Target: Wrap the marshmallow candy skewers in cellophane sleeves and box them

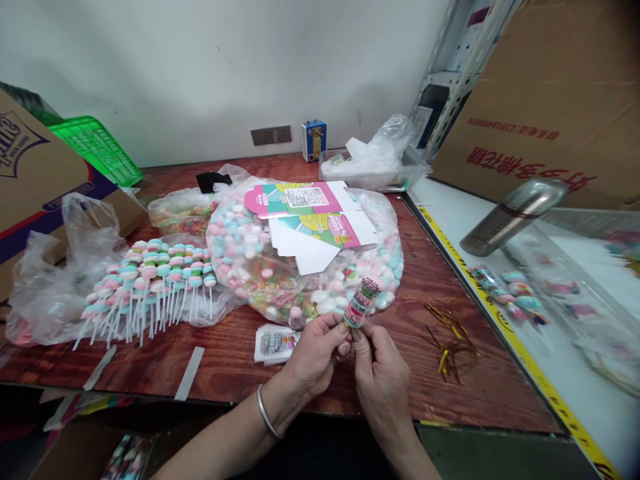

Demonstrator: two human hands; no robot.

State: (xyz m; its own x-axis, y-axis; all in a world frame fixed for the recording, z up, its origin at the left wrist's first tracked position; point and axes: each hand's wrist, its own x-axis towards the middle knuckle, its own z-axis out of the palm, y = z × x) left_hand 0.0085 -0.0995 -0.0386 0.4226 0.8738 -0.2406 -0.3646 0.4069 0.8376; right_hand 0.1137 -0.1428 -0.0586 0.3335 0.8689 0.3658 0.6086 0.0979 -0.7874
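Observation:
My left hand (315,350) and my right hand (383,370) meet near the table's front edge, both closed at the lower end of a wrapped marshmallow lollipop (361,303). It stands tilted above my fingertips in a clear printed wrapper. My fingers hide its stick, and any tie at the neck is too small to make out. Beside my left hand lies a stack of printed wrappers (273,345). Gold twist ties (453,340) are scattered to the right of my right hand. Bare marshmallow lollipops (155,273) are piled in rows on plastic at the left.
Behind my hands sits a large clear bag of marshmallows (240,247) with flattened printed boxes (313,217) on top. A steel flask (513,217) and wrapped lollipops (517,290) are on the white surface at right. Cardboard boxes (530,100) flank the table.

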